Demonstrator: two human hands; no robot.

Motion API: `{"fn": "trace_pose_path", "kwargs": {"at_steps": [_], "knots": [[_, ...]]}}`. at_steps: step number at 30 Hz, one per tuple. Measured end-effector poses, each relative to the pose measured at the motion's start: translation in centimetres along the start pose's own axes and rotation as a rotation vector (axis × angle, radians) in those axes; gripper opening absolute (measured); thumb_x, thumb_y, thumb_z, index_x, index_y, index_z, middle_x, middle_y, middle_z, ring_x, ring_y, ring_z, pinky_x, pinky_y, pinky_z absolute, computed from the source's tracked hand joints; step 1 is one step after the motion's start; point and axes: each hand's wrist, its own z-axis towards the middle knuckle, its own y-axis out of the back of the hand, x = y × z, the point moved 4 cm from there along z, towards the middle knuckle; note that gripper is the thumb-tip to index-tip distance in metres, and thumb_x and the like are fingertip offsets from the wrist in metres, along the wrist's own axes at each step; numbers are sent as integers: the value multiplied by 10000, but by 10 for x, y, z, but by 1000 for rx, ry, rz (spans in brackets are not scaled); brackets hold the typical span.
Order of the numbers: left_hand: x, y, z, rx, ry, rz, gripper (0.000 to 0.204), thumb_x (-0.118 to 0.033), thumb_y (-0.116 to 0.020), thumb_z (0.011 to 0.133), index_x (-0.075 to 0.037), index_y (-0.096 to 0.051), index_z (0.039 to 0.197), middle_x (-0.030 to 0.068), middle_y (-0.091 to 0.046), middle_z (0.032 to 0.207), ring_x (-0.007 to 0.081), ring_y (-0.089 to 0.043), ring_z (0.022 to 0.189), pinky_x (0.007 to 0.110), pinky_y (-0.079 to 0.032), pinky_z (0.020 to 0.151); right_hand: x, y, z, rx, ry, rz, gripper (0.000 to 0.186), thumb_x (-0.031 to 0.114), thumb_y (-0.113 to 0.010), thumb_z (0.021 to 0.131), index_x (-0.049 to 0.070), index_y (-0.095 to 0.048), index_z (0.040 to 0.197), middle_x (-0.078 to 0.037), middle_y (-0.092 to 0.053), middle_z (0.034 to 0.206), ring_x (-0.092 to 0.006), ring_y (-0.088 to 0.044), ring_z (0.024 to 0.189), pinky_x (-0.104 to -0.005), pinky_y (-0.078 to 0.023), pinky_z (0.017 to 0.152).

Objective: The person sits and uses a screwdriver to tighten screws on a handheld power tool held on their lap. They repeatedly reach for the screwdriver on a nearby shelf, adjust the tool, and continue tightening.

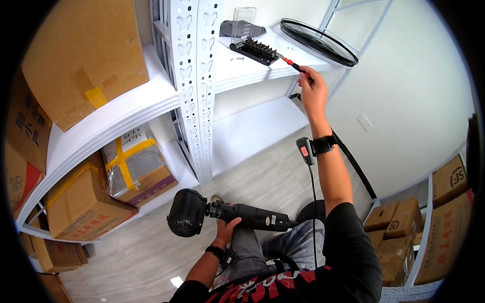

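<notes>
My right hand (313, 88) reaches to the shelf and grips a screwdriver (291, 62) with a red and black handle. The screwdriver's tip meets the right end of a black terminal block (258, 50), whose clear cover (244, 24) stands raised. Small screws (237, 58) lie beside the block. Down by my lap, my left hand (226, 230) is closed around a long black device (252, 216) with a big rounded head (187, 212); its thumb shows on top, the other fingers are mostly hidden.
A racket (319, 42) and a dark grey cloth (255, 30) lie on the white shelf (237, 76). A perforated white post (197, 91) rises left of it. Cardboard boxes (83, 60) fill the left shelves; more boxes (399, 227) are stacked at right.
</notes>
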Motion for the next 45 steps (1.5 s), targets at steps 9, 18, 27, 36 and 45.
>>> {"fn": "trace_pose_path", "kwargs": {"at_steps": [9,18,27,36,45], "knots": [[3,-3,2,1,17,78,478,-97,-717,799,8,-563,1239,74,-627,1161,204,-581,1089,332,-449,971,64,83,-78,128,-41,194,189,14,-586,934,-15,-643,1112,-52,-624,909,-111,-637,790,-234,-505,704],[9,3,-1,64,124,-25,523,-189,-667,820,-16,-547,1299,70,-611,1198,190,-567,1104,326,-443,964,86,168,-234,249,-260,295,204,-18,-575,932,-43,-637,1124,-88,-599,1058,-141,-648,841,-244,-518,724],[13,4,-7,66,253,-69,466,-183,-656,849,-44,-564,1284,65,-658,1135,195,-613,1051,353,-462,927,69,187,-389,399,-510,363,203,-30,-582,908,-29,-652,1099,-96,-613,1049,-129,-642,844,-239,-524,714],[29,22,-4,91,274,-58,353,-241,-628,875,-7,-616,1138,91,-659,1126,217,-602,1058,361,-424,985,28,187,-460,433,-656,345,202,-35,-598,898,-14,-666,1087,-65,-611,986,-113,-628,832,-240,-515,726],[34,30,-1,121,269,-38,389,-260,-587,899,5,-585,1184,94,-644,1172,216,-594,1087,366,-416,1005,2,179,-489,372,-770,353,202,-64,-604,833,0,-690,1004,-50,-602,915,-119,-642,798,-241,-498,706]]}}
